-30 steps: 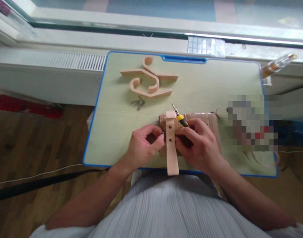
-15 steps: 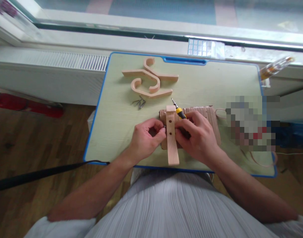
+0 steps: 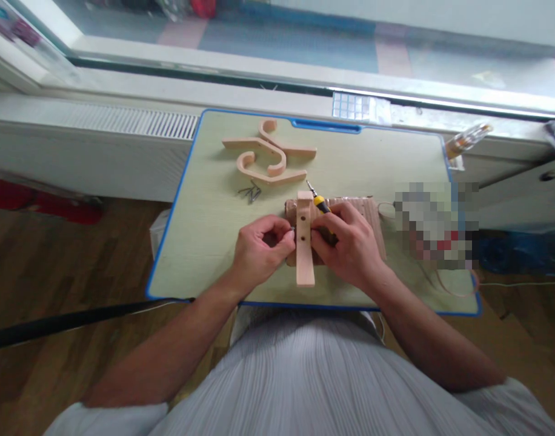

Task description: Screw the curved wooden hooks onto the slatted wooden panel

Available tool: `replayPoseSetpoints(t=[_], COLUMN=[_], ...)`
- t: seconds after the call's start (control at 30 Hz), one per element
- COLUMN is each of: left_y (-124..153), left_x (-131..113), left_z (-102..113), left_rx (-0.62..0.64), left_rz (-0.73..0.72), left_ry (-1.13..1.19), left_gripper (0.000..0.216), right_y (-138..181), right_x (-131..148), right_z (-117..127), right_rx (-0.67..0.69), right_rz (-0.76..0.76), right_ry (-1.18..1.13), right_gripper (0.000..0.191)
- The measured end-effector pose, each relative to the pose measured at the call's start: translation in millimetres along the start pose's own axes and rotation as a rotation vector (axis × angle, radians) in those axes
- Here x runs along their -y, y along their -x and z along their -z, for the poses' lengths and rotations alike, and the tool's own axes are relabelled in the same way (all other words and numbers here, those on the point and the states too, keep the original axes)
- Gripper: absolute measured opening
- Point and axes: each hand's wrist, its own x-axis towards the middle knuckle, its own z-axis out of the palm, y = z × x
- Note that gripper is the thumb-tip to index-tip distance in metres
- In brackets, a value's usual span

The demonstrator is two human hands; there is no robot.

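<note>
A pale wooden strip [image 3: 305,254] with two holes lies across a ribbed wooden board [image 3: 371,221] on the green table [image 3: 205,236]. My left hand [image 3: 259,251] is closed in a pinch on a small dark screw [image 3: 292,230], held right at the strip's left edge. My right hand [image 3: 348,245] is closed around a yellow-and-black screwdriver [image 3: 320,201] and rests against the strip's right side; the screwdriver's tip points up and away from me.
Curved wooden hook pieces [image 3: 268,158] lie at the back of the table, with a small heap of dark screws [image 3: 250,192] just in front of them. A blurred patch covers the table's right side. A radiator grille [image 3: 123,121] and window sill run behind.
The view has shifted, so everything sits a little higher and further left. Both hands keep the same grip at the wooden strip; the pinched screw stays at its left edge.
</note>
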Motion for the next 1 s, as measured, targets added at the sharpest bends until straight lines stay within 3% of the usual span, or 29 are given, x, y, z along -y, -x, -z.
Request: replayPoseSetpoints(t=[0.2,0.33,0.6,0.73,0.83,1.0], left_y=[-16,-35,-50,-51,-63,-88], left_x=[-18,-28,-36,-52,-73,-90], left_z=[-3,-11,-22,-23,-30,-37], left_rx=[-0.105,-0.145,-0.207,-0.302,-0.364,-0.293], left_rz=[-0.189,-0.167,-0.101,-0.234,-0.322,-0.350], left_ry=[-0.082,0.010,0.183,0.023,0.040,0.253], left_gripper=[0.002,0.005,0.012,0.006,0.013,0.011], right_y=[-15,-28,-28,-26,-25,-26], right_x=[-6,-11,-11,-12,-10,-1], right_z=[2,6,5,4,3,4], right_rx=[0.070,0.124,0.077,0.062,0.046,0.048], right_rz=[0.021,0.030,0.021,0.035,0.045,0.018], right_ry=[0.036,0.060,0.079,0.088,0.106,0.213], right_gripper=[0.011,0.012,0.013,0.014,0.014,0.017])
